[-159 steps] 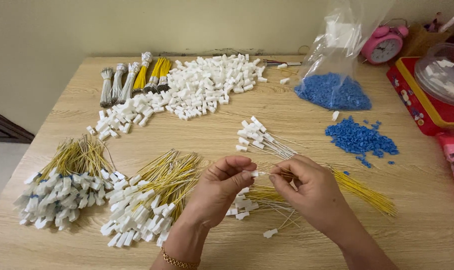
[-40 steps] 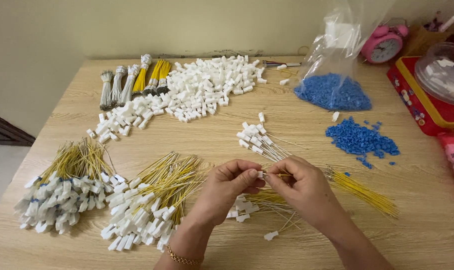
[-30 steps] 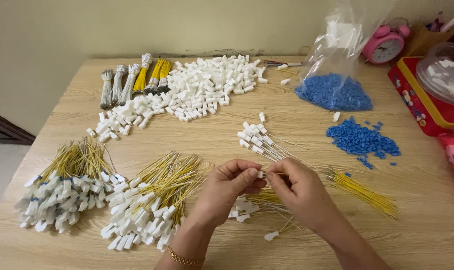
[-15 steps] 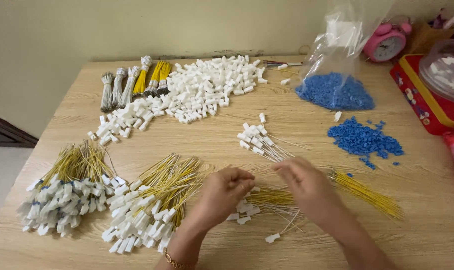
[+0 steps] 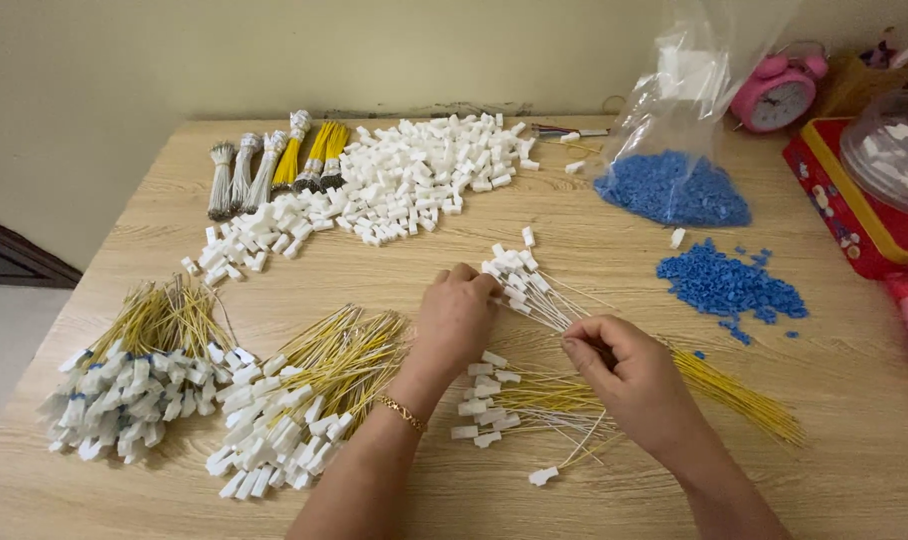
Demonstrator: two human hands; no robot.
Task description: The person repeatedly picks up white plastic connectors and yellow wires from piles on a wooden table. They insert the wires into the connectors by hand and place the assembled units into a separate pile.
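Pale wooden table (image 5: 594,240) carries several heaps of wired white plastic connectors. Left hand (image 5: 456,318) reaches, fingertips closing on the fanned bunch of white-capped thin wires (image 5: 522,280); right hand (image 5: 629,375), apart, pinches 1 wire; grip detail unclear. Risk: a sleeve or wrist sweeping the loose white-capped yellow wires (image 5: 514,400) beneath, tangling them.

The left hand (image 5: 458,315) reaches to a fan of white-capped wires (image 5: 522,278) on the wooden table (image 5: 594,240). The right hand (image 5: 629,375) pinches thin wires beside it, above a bunch of yellow wires (image 5: 519,400). Blue beads (image 5: 729,285) lie well apart.
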